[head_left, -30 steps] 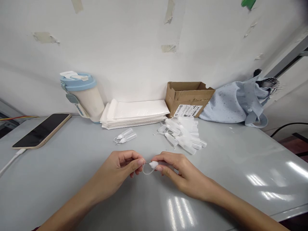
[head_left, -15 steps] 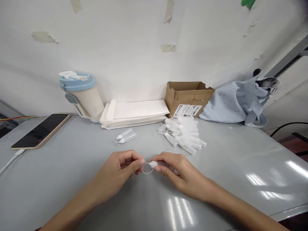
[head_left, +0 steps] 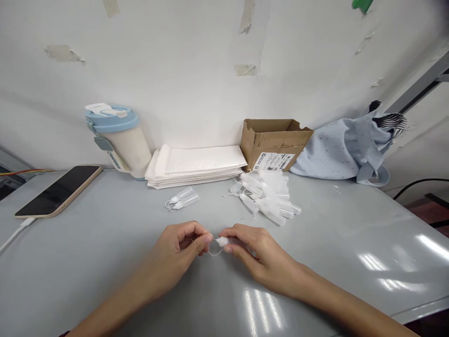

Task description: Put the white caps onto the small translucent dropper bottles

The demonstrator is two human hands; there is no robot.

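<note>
Both hands meet just above the grey table [head_left: 105, 262] near its front middle. My right hand [head_left: 254, 252] pinches a small clear dropper bottle by its white tip [head_left: 221, 242]; most of the bottle is hidden in the fingers. My left hand [head_left: 178, 250] pinches the tethered cap end at the tip, and a thin clear loop [head_left: 214, 252] hangs between the two hands. Behind the right hand lies a pile of several clear dropper bottles [head_left: 268, 196]. Two more small bottles [head_left: 182, 198] lie apart to the left of it.
Along the wall stand a blue-lidded cup [head_left: 121, 140], a stack of white bags [head_left: 196, 164], an open cardboard box [head_left: 273, 142] and a pale blue cloth bag [head_left: 347, 150]. A phone [head_left: 58, 190] on a white cable [head_left: 14, 232] lies far left.
Both hands have drawn a little closer together at the bottle tip, so the hanging loop is tighter. Nothing else on the table has moved.
</note>
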